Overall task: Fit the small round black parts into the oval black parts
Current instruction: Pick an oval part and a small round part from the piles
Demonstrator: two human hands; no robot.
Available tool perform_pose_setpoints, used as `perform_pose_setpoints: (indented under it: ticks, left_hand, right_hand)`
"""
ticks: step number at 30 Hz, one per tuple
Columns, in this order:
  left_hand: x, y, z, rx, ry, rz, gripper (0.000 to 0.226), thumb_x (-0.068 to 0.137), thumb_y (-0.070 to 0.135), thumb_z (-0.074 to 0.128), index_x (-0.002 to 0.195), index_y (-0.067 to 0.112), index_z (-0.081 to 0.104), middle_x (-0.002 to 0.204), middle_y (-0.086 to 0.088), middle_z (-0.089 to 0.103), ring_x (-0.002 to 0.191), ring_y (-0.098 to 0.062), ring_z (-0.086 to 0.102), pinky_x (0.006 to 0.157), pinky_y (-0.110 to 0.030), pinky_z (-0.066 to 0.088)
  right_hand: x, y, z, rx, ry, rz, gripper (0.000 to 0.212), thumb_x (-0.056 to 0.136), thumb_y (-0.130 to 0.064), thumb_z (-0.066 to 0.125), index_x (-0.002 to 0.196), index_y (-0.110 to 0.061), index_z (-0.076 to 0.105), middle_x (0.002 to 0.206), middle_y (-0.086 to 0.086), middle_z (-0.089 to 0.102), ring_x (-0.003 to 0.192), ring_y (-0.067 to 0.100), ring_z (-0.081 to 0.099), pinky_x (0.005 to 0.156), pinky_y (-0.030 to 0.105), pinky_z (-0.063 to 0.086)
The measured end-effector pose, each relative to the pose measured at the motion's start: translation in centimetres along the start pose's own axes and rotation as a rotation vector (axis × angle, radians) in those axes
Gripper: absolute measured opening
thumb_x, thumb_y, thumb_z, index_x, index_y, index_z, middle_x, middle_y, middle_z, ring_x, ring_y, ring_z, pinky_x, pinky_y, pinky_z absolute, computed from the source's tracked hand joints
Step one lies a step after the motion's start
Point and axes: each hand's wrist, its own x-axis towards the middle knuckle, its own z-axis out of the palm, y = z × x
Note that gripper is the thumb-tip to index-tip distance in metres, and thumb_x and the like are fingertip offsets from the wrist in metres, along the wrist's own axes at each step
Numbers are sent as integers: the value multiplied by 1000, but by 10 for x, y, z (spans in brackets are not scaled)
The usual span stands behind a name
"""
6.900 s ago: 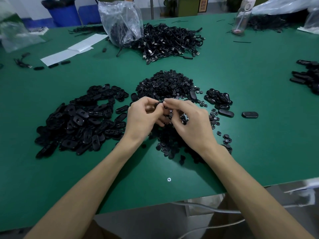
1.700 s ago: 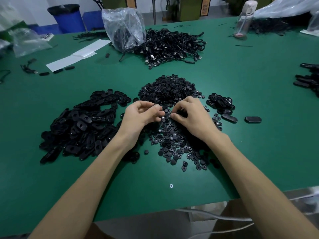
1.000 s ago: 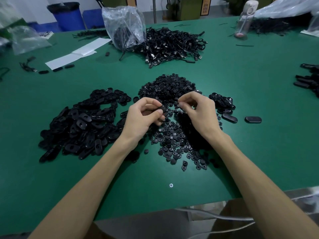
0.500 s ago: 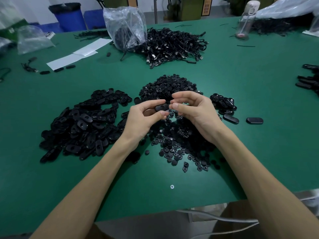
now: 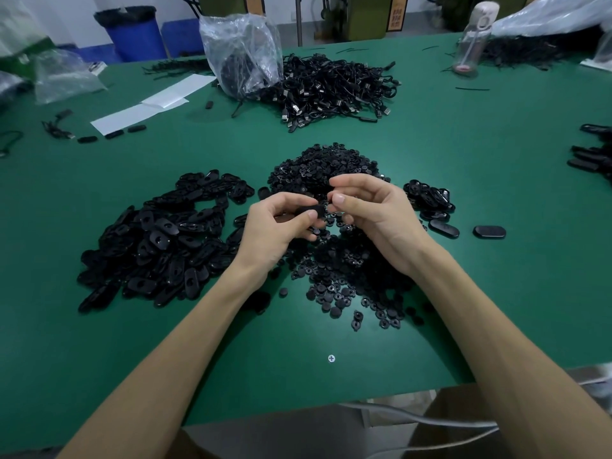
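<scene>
My left hand (image 5: 275,230) pinches one oval black part (image 5: 309,211) between thumb and fingers, above the table. My right hand (image 5: 374,213) is just right of it, fingers curled, with thumb and forefinger tips pinched close together on a small round black part that is almost hidden. A big heap of oval black parts (image 5: 159,240) lies to the left. Small round black parts (image 5: 324,167) are heaped behind my hands and spread out below them (image 5: 344,286). A small cluster of oval parts (image 5: 427,197) lies to the right, with two single ones (image 5: 489,232) beside it.
At the back of the green table (image 5: 496,144) lie a pile of black cables (image 5: 331,87), a clear plastic bag (image 5: 241,51), white paper sheets (image 5: 152,104) and a bottle (image 5: 473,38). More black parts (image 5: 592,154) lie at the right edge. A blue bin (image 5: 132,31) stands behind.
My right hand lifted off the spread of round parts and came up beside the oval part in my left hand. Both hands now hover a little higher over the pile.
</scene>
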Motion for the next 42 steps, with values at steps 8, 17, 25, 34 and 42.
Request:
perform_pose_setpoints:
  ticks: [8,17,25,34,42]
  left_hand:
    - [1,3,-2,78,78,64,14,91,5,76,101,10,68,91,3,72,86,-7,67,80,-19,53]
    - [1,5,-3,35,94,85,24,91,9,79,111,22,78,94,10,74,89,-8,70,78,-21,56]
    - [0,6,-1,-172,188,-50,29,88,3,81,109,-4,63,94,-13,73,84,-32,78,79,-34,64]
    - [-2,8,2,-193,166,-104,15,93,4,75,103,-4,67,96,-19,79,90,-33,79,79,-33,64]
    - [-4,6,5,-180,105,-87,16,90,6,79,99,-2,69,94,-19,79,90,-34,79,77,-32,64]
  right_hand:
    - [-1,0,3,74,-64,30,24,90,-2,73,114,-8,73,96,6,75,94,20,74,75,21,56]
    - [-2,-1,5,26,-61,50,29,83,-12,81,111,-14,76,95,4,75,89,16,70,70,23,49]
    - [-1,0,6,56,-48,49,30,80,-8,83,109,-12,77,94,5,74,88,17,73,70,22,54]
    - [-4,-1,9,-177,113,1,20,82,-6,84,99,-9,74,87,13,78,82,20,74,69,27,52]
    - [-5,3,15,-341,181,-34,22,80,-8,87,86,-14,66,75,7,77,71,13,72,62,20,51]
